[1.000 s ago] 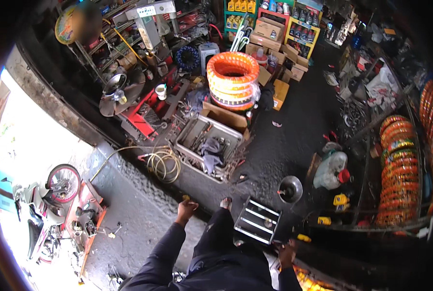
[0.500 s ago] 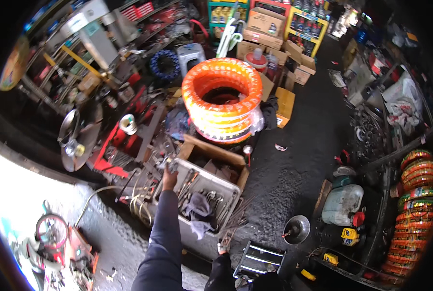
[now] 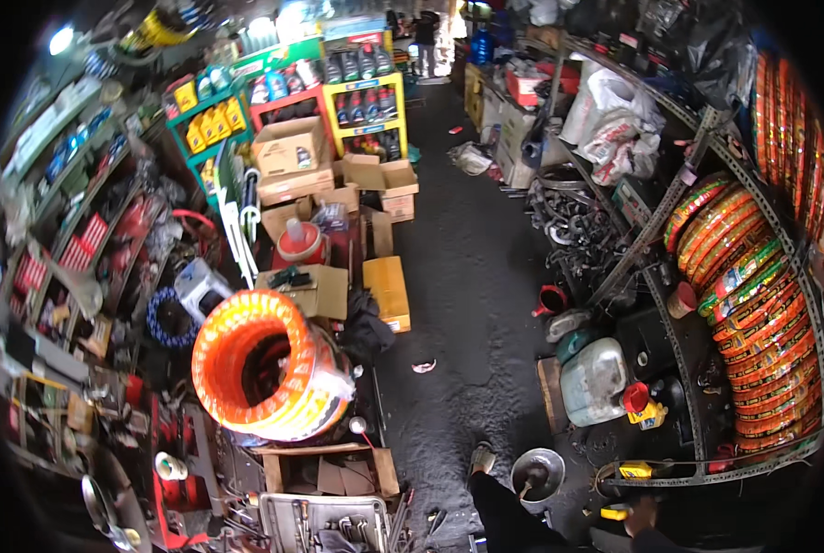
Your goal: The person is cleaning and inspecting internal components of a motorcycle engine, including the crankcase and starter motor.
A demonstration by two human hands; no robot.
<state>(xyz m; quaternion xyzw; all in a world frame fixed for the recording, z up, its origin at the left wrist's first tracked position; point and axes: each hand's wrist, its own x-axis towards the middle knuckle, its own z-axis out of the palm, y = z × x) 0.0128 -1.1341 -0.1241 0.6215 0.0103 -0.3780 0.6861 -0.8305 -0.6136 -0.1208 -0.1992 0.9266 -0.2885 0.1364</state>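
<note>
My right hand point(image 3: 641, 518) shows dimly at the lower edge, right of the middle. It is beside a small yellow object point(image 3: 616, 512) low on the right, whose kind I cannot make out. The fingers are dark and blurred, so neither their pose nor any contact with that object is clear. A second yellow item point(image 3: 635, 470) lies just beyond, by the metal rack's lower rail. Left of the hand stands a round metal basin point(image 3: 538, 476) with something inside it. My left hand is out of the picture.
My sandalled foot point(image 3: 483, 457) stands beside the basin. A grey tool tray point(image 3: 278, 518) and a stack of orange-wrapped tyres point(image 3: 273, 369) are on the left. Wrapped tyres point(image 3: 767, 369) fill the right rack point(image 3: 684, 405). A cloudy jerrycan point(image 3: 594, 381) stands near it.
The view has swung right and up. My left hand, earlier at the tray's far left corner, has left the picture. My right hand has appeared at the lower right, beside the yellow object.
</note>
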